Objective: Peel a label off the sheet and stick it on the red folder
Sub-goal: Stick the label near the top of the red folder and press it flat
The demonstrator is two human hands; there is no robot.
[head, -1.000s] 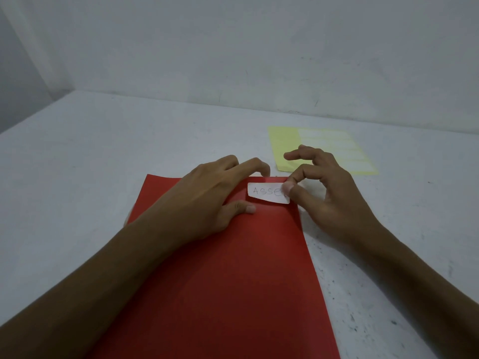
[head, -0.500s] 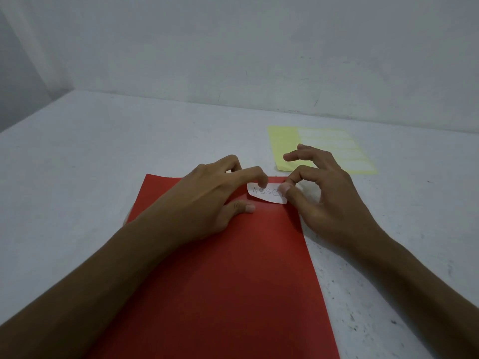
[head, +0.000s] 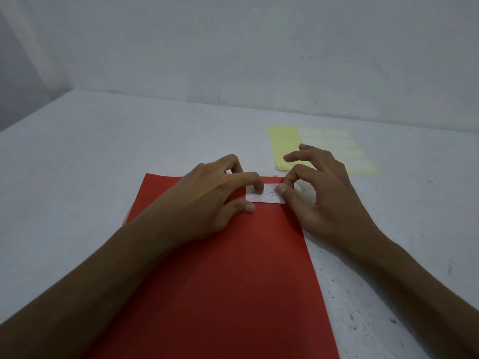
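A red folder lies flat on the white table in front of me. A small white label with handwriting lies flat at the folder's top right corner. My left hand rests on the folder, its index fingertip pressing the label's left part. My right hand is beside the folder's right edge, thumb tip on the label's right end, other fingers curled above. The yellow label sheet with several white labels lies behind my right hand.
The white table meets a plain white wall at the back. Dark specks mark the table surface at the lower right.
The label, earlier curled and lifted at its left end, now lies flat on the folder. My left index finger has moved onto it; my right thumb stays on its right end.
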